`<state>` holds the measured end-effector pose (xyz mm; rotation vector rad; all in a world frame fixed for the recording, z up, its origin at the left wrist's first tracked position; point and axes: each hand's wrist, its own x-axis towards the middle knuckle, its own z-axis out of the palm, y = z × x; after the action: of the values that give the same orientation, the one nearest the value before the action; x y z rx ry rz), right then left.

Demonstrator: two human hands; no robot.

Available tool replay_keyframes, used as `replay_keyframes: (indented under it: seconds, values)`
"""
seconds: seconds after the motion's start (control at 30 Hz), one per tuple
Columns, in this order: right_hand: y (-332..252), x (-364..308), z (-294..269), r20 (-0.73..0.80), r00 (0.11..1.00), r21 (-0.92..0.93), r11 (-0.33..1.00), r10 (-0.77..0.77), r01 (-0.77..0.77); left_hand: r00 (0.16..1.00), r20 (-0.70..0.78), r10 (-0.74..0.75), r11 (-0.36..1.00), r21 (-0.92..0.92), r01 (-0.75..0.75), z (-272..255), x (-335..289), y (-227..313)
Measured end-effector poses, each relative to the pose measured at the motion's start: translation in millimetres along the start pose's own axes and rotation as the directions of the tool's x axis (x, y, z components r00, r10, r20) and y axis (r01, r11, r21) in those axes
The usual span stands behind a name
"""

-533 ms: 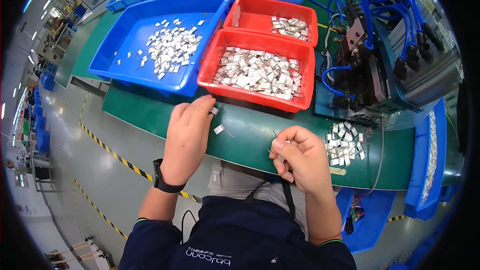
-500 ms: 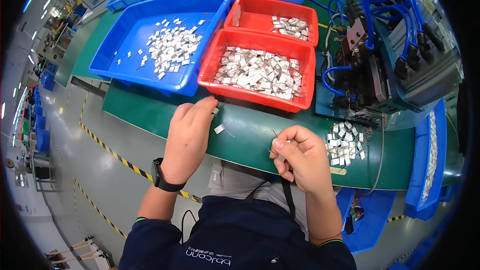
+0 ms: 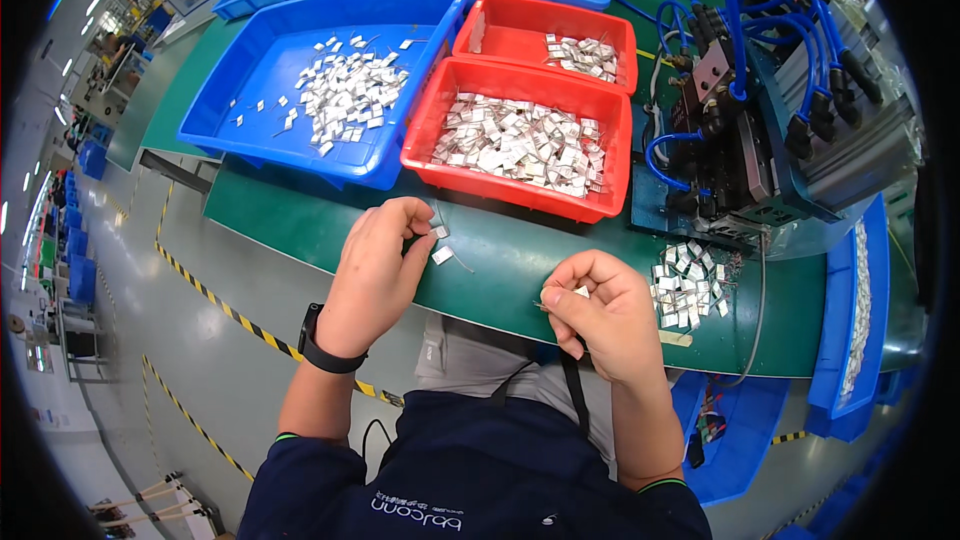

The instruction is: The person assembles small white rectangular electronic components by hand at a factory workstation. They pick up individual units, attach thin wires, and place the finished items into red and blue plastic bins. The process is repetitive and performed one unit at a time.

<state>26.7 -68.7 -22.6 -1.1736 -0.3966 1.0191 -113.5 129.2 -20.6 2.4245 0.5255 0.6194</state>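
My right hand (image 3: pixel 603 310) is closed in a pinch on a small white rectangular component with thin wire leads (image 3: pixel 581 292). Its leads poke out past the thumb, and the fingers cover much of the rest. My left hand (image 3: pixel 375 265) is over the green table, thumb and forefinger apart in a curve. A second white component (image 3: pixel 440 232) is right at those fingertips; whether they touch it is unclear. Just below, another leaded component (image 3: pixel 442 255) lies on the table.
A red bin (image 3: pixel 418 155) full of such components stands ahead, another red bin (image 3: pixel 495 30) behind it. A blue bin (image 3: pixel 240 130) is at left. At right are a loose pile (image 3: pixel 690 285), a machine with blue hoses (image 3: pixel 740 140) and a long blue tray (image 3: pixel 830 340).
My left hand's thumb and forefinger have parted, and the component by them sits slightly nearer me. My right hand has turned its component a little, so more of the white body shows.
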Motion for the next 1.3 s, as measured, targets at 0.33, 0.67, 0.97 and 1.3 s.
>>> replay_keyframes:
  seconds: [0.33, 0.67, 0.97, 1.3]
  values:
    - [1.4, -0.6, -0.6, 0.019, 1.000, -0.003, 1.000, -0.019, 0.020, 0.949, 0.221, -0.224, 0.675, -0.667, 0.315, -2.2, -13.2, 46.4]
    - [1.1, -4.9, -4.3, 0.029, 0.998, 0.056, 0.997, -0.053, 0.051, 0.858, 0.465, -0.216, 0.326, -0.794, 0.512, 29.3, -5.3, 64.5]
    - [4.6, -4.9, -3.8, 0.008, 0.997, 0.041, 0.997, -0.073, 0.073, 0.869, 0.430, -0.247, 0.346, -0.798, 0.493, 39.0, -10.4, 63.0]
    - [0.4, -4.5, -4.2, 0.060, 0.997, 0.058, 0.998, -0.038, 0.035, 0.902, 0.343, -0.263, 0.380, -0.822, 0.423, 41.0, -12.1, 69.8]
